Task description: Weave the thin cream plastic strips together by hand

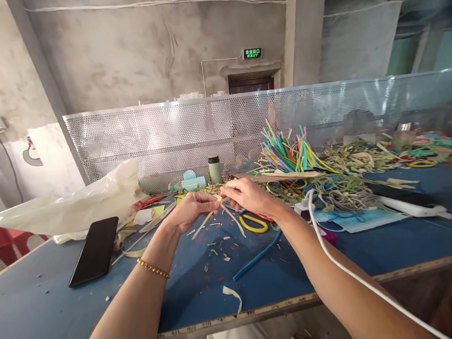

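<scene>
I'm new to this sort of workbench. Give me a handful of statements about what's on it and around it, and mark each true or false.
1. The left hand and right hand meet at some pale strips. True.
2. The black phone lies to the right of both arms. False: the phone lies to the left of them.
3. A gold-coloured beaded bracelet is on the left wrist. True.
4. The lit exit sign on the wall glows red. False: it glows green.
5. The green bottle with a black lid stands beyond the hands. True.
6. The blue pipe cleaner is wrapped around the right wrist. False: it lies on the table.
</scene>
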A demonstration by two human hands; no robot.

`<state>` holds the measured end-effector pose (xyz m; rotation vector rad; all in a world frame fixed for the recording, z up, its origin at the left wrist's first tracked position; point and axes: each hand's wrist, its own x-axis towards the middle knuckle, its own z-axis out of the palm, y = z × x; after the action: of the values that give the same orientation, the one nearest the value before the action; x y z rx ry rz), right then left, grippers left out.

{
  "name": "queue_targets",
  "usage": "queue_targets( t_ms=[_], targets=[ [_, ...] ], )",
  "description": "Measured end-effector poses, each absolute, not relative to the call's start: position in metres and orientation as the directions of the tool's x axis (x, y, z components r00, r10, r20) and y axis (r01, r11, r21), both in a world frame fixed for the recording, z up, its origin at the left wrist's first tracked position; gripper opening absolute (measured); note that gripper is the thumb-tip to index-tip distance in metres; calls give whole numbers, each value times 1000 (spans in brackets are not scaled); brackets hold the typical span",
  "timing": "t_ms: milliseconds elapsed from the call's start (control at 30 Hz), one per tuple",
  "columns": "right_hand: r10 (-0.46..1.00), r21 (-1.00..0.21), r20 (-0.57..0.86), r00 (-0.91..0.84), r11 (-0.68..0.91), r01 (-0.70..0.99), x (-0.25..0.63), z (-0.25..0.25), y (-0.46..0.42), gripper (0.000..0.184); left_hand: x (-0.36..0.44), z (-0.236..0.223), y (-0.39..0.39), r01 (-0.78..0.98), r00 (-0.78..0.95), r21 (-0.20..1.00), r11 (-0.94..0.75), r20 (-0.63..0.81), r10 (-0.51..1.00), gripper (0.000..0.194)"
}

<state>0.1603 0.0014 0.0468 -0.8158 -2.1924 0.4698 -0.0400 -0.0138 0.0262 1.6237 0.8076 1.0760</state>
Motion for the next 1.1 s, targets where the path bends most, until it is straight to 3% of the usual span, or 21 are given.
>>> queue_targets(
  t_ms=[100,233,367,767,967,1100],
  targets=[
    [681,-581,491,-544,721,378,159,45,2,36,-38,26,-14,46,392,950,-309,267,881,21],
    [711,-717,458,-533,650,250,155,43,0,19,-37,26,-17,47,428,946,-319,270,862,24],
    [731,-797,432,-528,583,156,153,42,1,15,-38,24,-16,4,450,949,-315,280,848,29],
    [739,-835,424,-523,542,90,153,40,3,15,-35,26,-19,-67,449,967,-248,251,858,23],
    [718,-797,456,-525,592,118,152,40,3,13,-35,22,-15,-116,435,972,-202,233,870,25],
    [720,-795,478,-502,598,100,152,38,6,21,-33,22,-17,-126,421,980,-154,193,886,23]
  ],
)
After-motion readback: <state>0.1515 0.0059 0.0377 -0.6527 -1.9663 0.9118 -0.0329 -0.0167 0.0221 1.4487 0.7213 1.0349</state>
